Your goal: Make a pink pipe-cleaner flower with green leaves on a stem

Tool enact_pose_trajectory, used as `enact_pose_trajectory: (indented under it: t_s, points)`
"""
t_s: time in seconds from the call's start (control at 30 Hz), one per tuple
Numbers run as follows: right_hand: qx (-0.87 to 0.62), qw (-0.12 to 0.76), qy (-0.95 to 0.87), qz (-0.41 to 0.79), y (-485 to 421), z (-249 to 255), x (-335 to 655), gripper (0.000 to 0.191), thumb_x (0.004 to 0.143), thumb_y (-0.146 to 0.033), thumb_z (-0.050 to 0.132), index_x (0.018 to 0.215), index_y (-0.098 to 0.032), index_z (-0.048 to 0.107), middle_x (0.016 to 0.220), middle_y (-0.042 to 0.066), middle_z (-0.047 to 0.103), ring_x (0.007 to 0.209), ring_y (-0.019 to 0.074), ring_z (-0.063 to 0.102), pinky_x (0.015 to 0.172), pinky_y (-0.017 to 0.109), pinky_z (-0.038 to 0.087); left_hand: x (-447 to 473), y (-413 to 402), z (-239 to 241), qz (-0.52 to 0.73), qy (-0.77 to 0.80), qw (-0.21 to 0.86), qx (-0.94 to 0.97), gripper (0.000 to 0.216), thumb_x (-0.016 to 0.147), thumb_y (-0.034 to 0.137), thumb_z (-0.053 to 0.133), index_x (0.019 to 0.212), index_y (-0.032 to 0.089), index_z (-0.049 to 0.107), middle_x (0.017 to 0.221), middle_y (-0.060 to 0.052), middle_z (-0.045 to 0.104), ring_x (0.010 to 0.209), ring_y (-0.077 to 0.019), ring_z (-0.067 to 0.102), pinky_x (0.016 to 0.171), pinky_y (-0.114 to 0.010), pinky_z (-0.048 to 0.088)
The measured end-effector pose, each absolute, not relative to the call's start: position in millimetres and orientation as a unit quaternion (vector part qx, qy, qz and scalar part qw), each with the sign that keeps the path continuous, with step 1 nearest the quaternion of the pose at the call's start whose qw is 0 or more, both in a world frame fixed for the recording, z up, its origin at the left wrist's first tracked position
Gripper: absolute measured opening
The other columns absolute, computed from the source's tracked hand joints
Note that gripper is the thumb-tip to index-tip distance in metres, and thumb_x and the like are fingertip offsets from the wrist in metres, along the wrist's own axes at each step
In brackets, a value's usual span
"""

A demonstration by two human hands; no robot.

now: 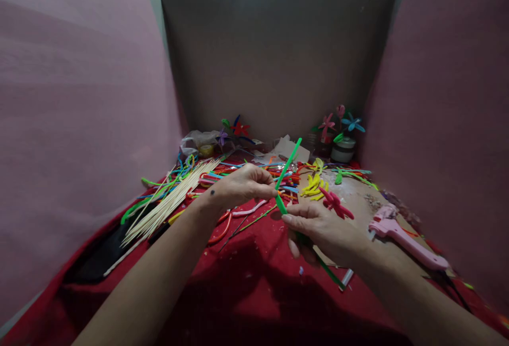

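A bright green pipe cleaner slants upward between my two hands over the red cloth. My left hand pinches it partway along with thumb and fingertips. Lower down, my right hand is closed on its other end, which the fingers partly hide. From beneath that hand a dark green strip runs down to the right; whether it joins the pipe cleaner I cannot tell. Just behind my right hand lies a dark pink pipe-cleaner flower, with yellow curled pieces beyond it.
Wooden skewers lie in a bundle at the left. A pink glue gun rests on cardboard at the right. Loose coloured pipe cleaners cover the middle of the red cloth. Finished flowers stand along the back wall.
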State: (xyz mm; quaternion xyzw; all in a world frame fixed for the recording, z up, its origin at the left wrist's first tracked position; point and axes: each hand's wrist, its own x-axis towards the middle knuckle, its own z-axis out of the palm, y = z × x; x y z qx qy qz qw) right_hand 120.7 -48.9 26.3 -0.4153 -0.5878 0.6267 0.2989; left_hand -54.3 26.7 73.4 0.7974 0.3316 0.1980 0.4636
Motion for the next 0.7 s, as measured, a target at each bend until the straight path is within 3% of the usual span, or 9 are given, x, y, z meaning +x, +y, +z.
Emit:
enact_pose_trajectory:
  t_s: [0.23,0.43,0.6,0.7]
  points:
    - [-0.409,0.367,-0.571,0.61,-33.8,23.0,116.2,0.025,0.083,-0.04,0.049,0.074,-0.017,0.048,0.046,-0.004,0.057,0.027,0.0043,0.037,0.029,0.016,0.023,-60.7,39.2,58.9,0.253,0.327,0.519,0.748,0.023,0.069,0.032,0.064,0.064,0.011,0.059,0.057,0.002,0.053,0.052,-0.007,0.043,0.054,-0.022,0.034]
    - [-0.447,0.365,-0.596,0.558,-23.9,17.8,106.1,0.03,0.082,-0.043,0.049,0.087,-0.014,0.057,0.044,-0.004,0.056,0.025,0.0051,0.034,0.028,0.017,0.021,-63.9,41.7,49.3,0.281,0.332,0.527,0.73,0.018,0.068,0.027,0.063,0.062,0.01,0.059,0.055,0.002,0.05,0.051,-0.0072,0.041,0.053,-0.022,0.034]
    - [-0.452,0.361,-0.58,0.574,-23.5,14.5,103.7,0.028,0.082,-0.042,0.048,0.077,-0.016,0.055,0.045,-0.005,0.055,0.027,0.0051,0.034,0.029,0.018,0.021,-66.9,42.0,46.0,0.274,0.331,0.5,0.752,0.018,0.071,0.029,0.058,0.067,0.011,0.057,0.058,0.002,0.049,0.053,-0.0077,0.04,0.054,-0.022,0.033]
    - [-0.472,0.355,-0.564,0.578,-27.8,15.2,103.1,0.024,0.079,-0.038,0.051,0.07,-0.017,0.052,0.038,-0.008,0.044,0.027,0.0041,0.029,0.03,0.017,0.018,-67.2,39.1,46.8,0.251,0.342,0.457,0.782,0.016,0.073,0.029,0.055,0.072,0.012,0.056,0.06,0.004,0.046,0.053,-0.0072,0.036,0.051,-0.021,0.03]
